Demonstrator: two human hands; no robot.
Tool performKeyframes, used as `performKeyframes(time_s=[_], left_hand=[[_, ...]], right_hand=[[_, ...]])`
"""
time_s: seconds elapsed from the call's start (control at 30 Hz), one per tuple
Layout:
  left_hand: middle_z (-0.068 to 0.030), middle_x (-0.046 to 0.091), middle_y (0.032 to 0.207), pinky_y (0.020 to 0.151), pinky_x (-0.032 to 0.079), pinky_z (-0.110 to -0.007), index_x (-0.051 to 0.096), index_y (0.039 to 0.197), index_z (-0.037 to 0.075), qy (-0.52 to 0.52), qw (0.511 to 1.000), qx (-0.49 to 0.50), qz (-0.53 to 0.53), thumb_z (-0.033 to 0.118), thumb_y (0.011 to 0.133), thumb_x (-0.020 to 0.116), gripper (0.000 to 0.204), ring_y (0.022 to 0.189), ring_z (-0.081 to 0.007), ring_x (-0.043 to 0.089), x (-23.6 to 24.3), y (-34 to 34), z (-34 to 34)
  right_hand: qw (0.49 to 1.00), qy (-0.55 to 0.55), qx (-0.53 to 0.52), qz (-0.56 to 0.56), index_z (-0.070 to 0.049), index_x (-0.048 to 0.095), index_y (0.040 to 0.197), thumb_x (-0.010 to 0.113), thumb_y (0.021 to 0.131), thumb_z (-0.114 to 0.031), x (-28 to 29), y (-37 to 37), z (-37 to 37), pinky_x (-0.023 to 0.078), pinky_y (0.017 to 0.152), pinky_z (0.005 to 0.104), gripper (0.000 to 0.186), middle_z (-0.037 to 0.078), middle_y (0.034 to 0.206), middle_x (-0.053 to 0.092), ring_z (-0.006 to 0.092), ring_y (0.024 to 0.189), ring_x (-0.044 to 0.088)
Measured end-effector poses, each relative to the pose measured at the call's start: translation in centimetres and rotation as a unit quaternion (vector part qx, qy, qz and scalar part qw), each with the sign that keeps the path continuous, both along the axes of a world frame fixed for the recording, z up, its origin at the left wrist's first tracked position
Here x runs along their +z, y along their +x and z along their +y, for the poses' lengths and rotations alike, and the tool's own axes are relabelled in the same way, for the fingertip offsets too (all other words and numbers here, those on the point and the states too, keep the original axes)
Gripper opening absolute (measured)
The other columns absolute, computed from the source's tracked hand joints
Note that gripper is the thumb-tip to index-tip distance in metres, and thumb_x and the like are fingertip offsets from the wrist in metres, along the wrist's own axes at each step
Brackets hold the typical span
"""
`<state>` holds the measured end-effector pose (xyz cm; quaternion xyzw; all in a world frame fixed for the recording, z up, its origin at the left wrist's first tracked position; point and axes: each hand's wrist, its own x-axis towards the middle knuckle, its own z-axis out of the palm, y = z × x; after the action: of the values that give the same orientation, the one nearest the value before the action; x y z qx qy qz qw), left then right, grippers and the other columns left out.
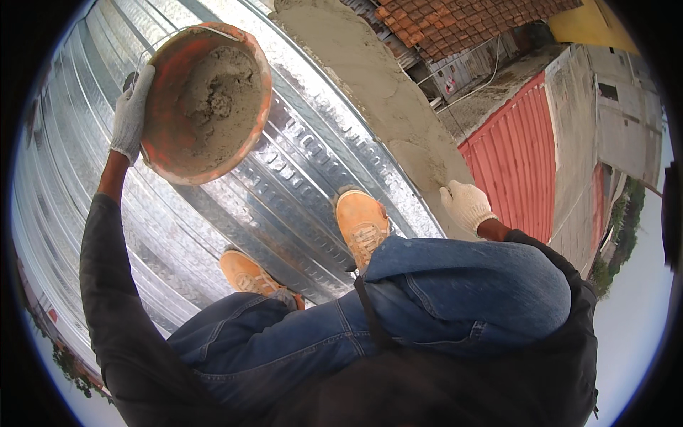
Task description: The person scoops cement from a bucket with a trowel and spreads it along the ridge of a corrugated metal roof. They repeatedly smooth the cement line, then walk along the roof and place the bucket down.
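An orange bucket, smeared with dried cement, tilts toward me over the metal sheeting at the upper left. Grey wet mortar lies inside it. My left hand, in a white knit glove, grips the bucket's left side near its wire handle. Over on the right, my right hand, gloved the same way, is closed with curled fingers at the mortar-covered wall top. Whatever those fingers hold, if anything, is hidden. Grey mortar coats the wall top in a long, uneven strip.
Ribbed galvanized metal decking spreads under my tan shoes. Beyond the wall's edge, the view drops to a red corrugated sheet, a tiled roof and concrete walls. My bent knee is close to my right arm.
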<state>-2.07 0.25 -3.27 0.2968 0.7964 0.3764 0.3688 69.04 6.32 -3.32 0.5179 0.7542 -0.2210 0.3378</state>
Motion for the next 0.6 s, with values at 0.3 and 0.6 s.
performKeyframes(time_s=[0.3,0.6], left_hand=[[-0.0120,0.080,0.124,0.100,0.059,-0.031,0.075,0.138,-0.010,-0.007,0.999,0.015,0.028,0.066,0.109,0.071,0.081,0.111,-0.0164,0.075,1.0,0.7,0.0],[-0.0108,0.080,0.118,0.096,0.059,-0.031,0.077,0.135,-0.010,-0.003,0.999,0.023,0.028,0.066,0.110,0.069,0.080,0.105,-0.0164,0.075,1.4,1.4,0.2]], right_hand=[[0.999,0.035,0.018,0.004,-0.005,0.072,0.102,0.060,0.112,-0.040,-0.6,10.2,-3.3,0.061,0.083,0.0579,0.039,0.021,0.093,0.079,0.0435,0.091,0.078],[0.966,0.115,0.198,0.118,-0.005,0.069,0.102,0.059,0.114,-0.043,-4.2,0.6,10.1,0.063,0.077,0.0550,0.041,0.019,0.091,0.077,0.0400,0.089,0.078]])
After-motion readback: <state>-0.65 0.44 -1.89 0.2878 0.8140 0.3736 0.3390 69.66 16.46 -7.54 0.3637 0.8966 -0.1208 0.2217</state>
